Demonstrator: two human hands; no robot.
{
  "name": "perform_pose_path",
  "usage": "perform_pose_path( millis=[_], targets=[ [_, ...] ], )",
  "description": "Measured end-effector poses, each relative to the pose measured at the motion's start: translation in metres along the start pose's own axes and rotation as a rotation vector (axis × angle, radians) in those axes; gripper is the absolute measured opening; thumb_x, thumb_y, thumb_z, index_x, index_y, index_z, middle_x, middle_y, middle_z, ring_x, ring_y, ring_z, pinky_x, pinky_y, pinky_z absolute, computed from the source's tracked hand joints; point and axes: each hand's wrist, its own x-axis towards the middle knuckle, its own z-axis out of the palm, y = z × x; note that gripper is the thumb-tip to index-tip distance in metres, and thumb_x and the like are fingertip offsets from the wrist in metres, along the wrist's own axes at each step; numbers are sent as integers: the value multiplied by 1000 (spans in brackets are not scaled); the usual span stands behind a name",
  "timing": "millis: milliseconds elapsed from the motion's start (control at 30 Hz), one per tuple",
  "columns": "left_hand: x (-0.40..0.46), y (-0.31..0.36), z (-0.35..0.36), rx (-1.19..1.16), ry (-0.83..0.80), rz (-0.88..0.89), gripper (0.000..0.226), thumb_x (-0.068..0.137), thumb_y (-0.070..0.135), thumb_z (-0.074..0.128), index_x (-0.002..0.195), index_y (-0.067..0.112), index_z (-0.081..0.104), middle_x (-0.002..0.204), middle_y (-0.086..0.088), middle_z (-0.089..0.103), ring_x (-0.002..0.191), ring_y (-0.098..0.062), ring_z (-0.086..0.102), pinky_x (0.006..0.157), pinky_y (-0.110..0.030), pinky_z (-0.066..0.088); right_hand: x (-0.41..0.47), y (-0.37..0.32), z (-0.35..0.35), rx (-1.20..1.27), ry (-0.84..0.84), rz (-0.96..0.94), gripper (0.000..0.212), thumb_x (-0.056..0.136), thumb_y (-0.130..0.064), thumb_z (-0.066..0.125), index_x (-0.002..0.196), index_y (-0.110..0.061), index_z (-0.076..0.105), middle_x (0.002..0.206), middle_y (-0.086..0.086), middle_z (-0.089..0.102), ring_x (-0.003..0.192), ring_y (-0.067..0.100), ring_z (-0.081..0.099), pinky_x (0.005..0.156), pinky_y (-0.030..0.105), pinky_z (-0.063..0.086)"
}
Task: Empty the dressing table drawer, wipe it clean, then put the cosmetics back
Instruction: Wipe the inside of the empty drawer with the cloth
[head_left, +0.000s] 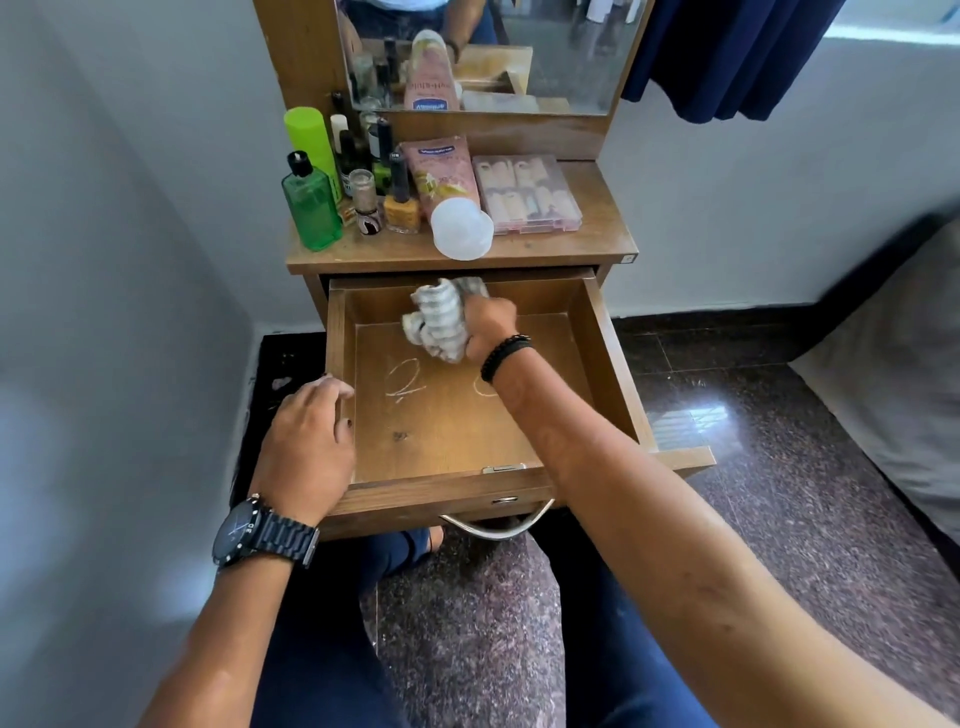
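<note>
The wooden drawer (608, 358) of the dressing table is pulled out and holds no cosmetics; chalk marks show on its floor. My right hand (488, 325) is inside it near the back, shut on a crumpled striped cloth (439, 322). My left hand (306, 431) grips the drawer's left front corner. On the table top (587, 228) stand a green bottle (311, 205), a lime can (310, 137), nail polish bottles (401, 200), a pink lotion tube (447, 187) lying cap forward, and a clear pink case (524, 192).
A mirror (519, 52) rises behind the table top. A white wall (130, 260) is close on the left. Dark polished floor (779, 441) spreads to the right, with a grey bed edge (904, 364) at far right. A dark blue curtain (727, 52) hangs top right. My knees are under the drawer.
</note>
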Motion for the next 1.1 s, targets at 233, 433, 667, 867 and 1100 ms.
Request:
perform_pose_path(
  millis=[233, 433, 667, 867, 1100],
  targets=[
    [-2, 1, 1, -8, 4, -5, 28, 85, -2, 54, 111, 7, 57, 131, -11, 54, 122, -27, 49, 98, -38, 42, 13, -32, -71, 411, 231, -100, 31, 97, 6, 29, 112, -1, 55, 89, 8, 51, 86, 20, 48, 52, 1, 41],
    [-3, 1, 1, -11, 19, 1, 28, 85, -1, 54, 112, 8, 57, 128, -9, 56, 120, -25, 51, 94, -34, 44, 0, -22, -26, 207, 284, 8, 31, 87, -5, 54, 118, -3, 55, 114, 11, 63, 100, 25, 63, 79, 25, 48],
    [-1, -4, 2, -37, 60, 22, 26, 82, -4, 57, 105, 8, 56, 110, -9, 62, 102, -26, 58, 79, -30, 44, -18, 7, 66, 194, -31, 80, 25, 94, -3, 45, 70, -7, 45, 128, 16, 55, 111, 28, 54, 72, 12, 35],
    [-1, -4, 2, -64, 77, 19, 20, 81, -4, 56, 95, 8, 51, 96, -6, 60, 85, -21, 55, 65, -27, 35, -14, 14, 72, 204, -139, 145, 28, 95, -9, 44, 121, -1, 52, 125, 15, 59, 115, 28, 58, 95, 36, 48],
    [0, -5, 6, -47, 91, 31, 18, 84, -1, 53, 86, 13, 43, 89, -1, 54, 78, -11, 44, 64, -23, 31, 69, 12, -27, 363, 200, 98, 30, 89, -16, 52, 115, -2, 57, 111, 15, 67, 97, 30, 67, 85, 50, 54]
  ],
)
